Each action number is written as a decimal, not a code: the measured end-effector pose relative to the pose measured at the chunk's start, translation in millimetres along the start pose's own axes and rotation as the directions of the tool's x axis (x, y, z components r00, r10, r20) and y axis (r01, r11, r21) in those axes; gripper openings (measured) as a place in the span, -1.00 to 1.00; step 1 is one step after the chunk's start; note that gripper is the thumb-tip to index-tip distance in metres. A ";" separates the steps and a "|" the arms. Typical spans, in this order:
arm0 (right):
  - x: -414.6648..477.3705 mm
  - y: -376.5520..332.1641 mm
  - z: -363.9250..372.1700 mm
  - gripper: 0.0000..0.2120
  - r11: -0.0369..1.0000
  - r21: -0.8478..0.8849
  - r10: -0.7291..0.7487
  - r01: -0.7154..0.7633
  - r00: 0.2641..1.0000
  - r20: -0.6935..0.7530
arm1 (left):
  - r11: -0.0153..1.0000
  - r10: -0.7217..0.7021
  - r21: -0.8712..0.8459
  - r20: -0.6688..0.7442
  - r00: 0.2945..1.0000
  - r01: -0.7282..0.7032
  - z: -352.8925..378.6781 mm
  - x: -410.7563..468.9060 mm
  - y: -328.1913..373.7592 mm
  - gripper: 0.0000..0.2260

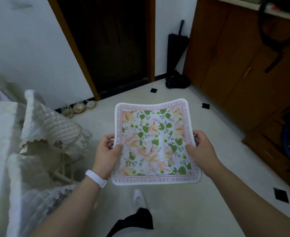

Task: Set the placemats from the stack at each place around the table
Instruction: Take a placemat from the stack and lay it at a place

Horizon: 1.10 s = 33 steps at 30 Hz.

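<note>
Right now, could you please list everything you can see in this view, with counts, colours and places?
placemat: one, white with pink, green and yellow flowers, held above the floor
chair cushions: pale cream, quilted, left
shoes: pale, by the wall near the door
door: one, dark brown, back centre
umbrella: one, black, leaning in the corner
cabinet: brown wood, right
floor: pale tiles with black diamonds
left hand: gripping the mat's left edge, white wristband
right hand: gripping the right edge

Matt printed cloth placemat (155, 141), glossy floor (226, 194)
</note>
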State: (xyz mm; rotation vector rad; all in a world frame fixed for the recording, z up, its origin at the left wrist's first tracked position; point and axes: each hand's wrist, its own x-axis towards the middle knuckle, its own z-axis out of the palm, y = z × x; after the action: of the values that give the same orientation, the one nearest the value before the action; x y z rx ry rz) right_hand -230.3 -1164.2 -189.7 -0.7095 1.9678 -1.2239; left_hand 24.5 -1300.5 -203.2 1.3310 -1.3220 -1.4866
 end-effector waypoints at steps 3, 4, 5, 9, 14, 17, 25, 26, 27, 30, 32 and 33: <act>52.3 -29.0 25.4 -0.70 1.000 -0.018 -0.001 0.001 1.000 -0.004 | 0.999 -0.030 -0.044 -0.010 0.999 0.030 -7.1 61.6 12.1 -0.83; 70.6 -40.5 35.2 -0.70 1.000 -0.030 -0.006 0.006 1.000 -0.004 | 0.998 -0.029 -0.053 -0.017 0.999 0.028 -11.0 81.9 18.0 -0.83; 87.6 -53.0 45.4 -0.70 0.999 -0.049 -0.012 0.012 1.000 -0.001 | 0.998 -0.027 -0.053 -0.025 0.999 0.025 -15.7 100.7 24.2 -0.83; 150.7 -104.4 91.9 -0.70 0.994 -0.092 -0.052 0.056 0.998 0.043 | 0.998 0.002 -0.064 -0.047 0.999 -0.005 -43.6 174.5 51.1 -0.82; 212.8 -155.3 146.0 -0.69 0.987 -0.088 -0.126 0.135 0.987 0.097 | 0.997 0.019 -0.073 -0.110 0.994 -0.027 -77.6 243.3 76.9 -0.84; 251.4 -176.3 174.5 -0.69 0.981 -0.105 -0.145 0.161 0.979 0.145 | 0.996 0.010 -0.084 -0.170 0.985 -0.025 -93.7 271.7 83.2 -0.83; 355.9 -210.5 243.9 -0.69 0.972 -0.122 -0.153 0.202 0.932 0.329 | 0.995 -0.061 -0.092 -0.334 0.941 0.032 -112.2 345.2 88.1 -0.86; 375.4 -218.7 253.5 -0.69 0.969 -0.122 -0.158 0.214 0.919 0.362 | 0.995 -0.064 -0.100 -0.364 0.929 0.030 -111.2 358.4 91.8 -0.86; 394.7 -226.6 261.3 -0.69 0.966 -0.124 -0.163 0.226 0.908 0.387 | 0.994 -0.066 -0.104 -0.399 0.915 0.027 -109.2 371.4 95.6 -0.85; 450.2 -248.9 285.4 -0.68 0.959 -0.116 -0.182 0.257 0.879 0.441 | 0.992 -0.065 -0.129 -0.490 0.869 0.002 -104.2 406.3 110.1 -0.84; 485.8 -264.1 298.9 -0.66 0.959 -0.110 -0.177 0.260 0.857 0.484 | 0.991 -0.079 -0.136 -0.543 0.836 0.005 -99.4 428.4 117.9 -0.84; 504.5 -272.9 305.1 -0.66 0.959 -0.102 -0.177 0.265 0.838 0.516 | 0.990 -0.086 -0.137 -0.561 0.824 0.010 -97.0 439.8 124.1 -0.84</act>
State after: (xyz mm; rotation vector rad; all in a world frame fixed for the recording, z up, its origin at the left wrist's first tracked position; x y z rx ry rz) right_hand -269.4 -1812.5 -173.1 -1.2395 1.5862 -0.8794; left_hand 18.7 -1766.7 -174.3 1.5681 -0.7952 -1.0552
